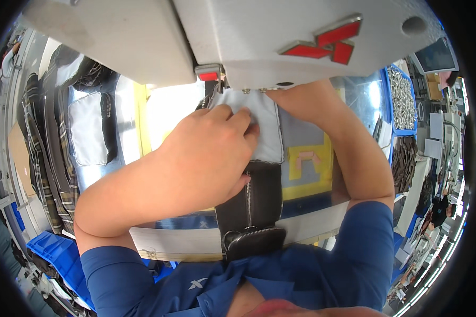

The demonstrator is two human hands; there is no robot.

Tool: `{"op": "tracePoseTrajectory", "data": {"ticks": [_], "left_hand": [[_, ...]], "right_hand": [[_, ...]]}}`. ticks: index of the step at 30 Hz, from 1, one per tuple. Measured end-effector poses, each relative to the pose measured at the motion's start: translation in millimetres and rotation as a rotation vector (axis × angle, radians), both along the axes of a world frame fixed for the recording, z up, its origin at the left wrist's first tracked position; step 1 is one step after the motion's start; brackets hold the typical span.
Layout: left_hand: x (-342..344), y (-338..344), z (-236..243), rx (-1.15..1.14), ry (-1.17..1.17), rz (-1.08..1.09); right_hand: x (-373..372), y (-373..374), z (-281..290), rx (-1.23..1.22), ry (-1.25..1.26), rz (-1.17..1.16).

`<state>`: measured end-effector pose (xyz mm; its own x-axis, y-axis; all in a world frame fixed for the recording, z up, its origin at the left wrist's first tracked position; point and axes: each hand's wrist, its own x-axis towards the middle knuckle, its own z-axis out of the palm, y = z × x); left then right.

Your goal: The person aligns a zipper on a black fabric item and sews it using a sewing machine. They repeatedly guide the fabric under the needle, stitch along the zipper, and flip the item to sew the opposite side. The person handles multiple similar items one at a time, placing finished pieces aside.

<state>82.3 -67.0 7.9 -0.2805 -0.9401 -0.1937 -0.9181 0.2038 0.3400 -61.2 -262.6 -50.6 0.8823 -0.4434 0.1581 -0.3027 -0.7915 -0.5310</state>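
Head view: the cloth (270, 137), a pale grey piece, is lying under the head of the machine (264, 58), its far end sitting beside the needle area (221, 84). Below it, a black strip (269, 193) with a zip (248, 203) is running toward the person and over the front edge of the desk (317, 217), where a black pouch (256, 242) is hanging near the shirt.

The left hand (214, 145) is resting on the cloth with its fingers bent and close together; whether they are pinching a fold cannot be told. The right hand (301, 100) is reaching beneath the machine at the cloth's far right corner; its fingers are hidden, so their grip cannot be told.

In judgement, the cloth is appearing light, soft and rather slippery, prone to puckering; flat fingers near both side edges are suiting it best. The strip is seeming stiffer along the zip, and the hanging pouch is probably tugging slightly. Holding by the fabric borders, clear of zip teeth and needle, is looking soundest.
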Motion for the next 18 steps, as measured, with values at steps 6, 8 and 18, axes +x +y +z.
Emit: {"op": "tracePoseTrajectory", "data": {"ticks": [6, 8, 18], "left_hand": [[-0.8, 2.2, -1.8, -0.034, -0.009, 0.000], [-0.9, 4.1, -2.3, -0.070, 0.000, -0.004], [-4.5, 4.1, -3.0, -0.052, 0.010, -0.005]], "right_hand": [[-0.9, -5.6, -5.1, 0.000, 0.013, 0.041], [-0.2, -4.3, -5.2, 0.022, -0.016, 0.051], [2.6, -2.9, 5.3, -0.012, -0.029, 0.053]]}}
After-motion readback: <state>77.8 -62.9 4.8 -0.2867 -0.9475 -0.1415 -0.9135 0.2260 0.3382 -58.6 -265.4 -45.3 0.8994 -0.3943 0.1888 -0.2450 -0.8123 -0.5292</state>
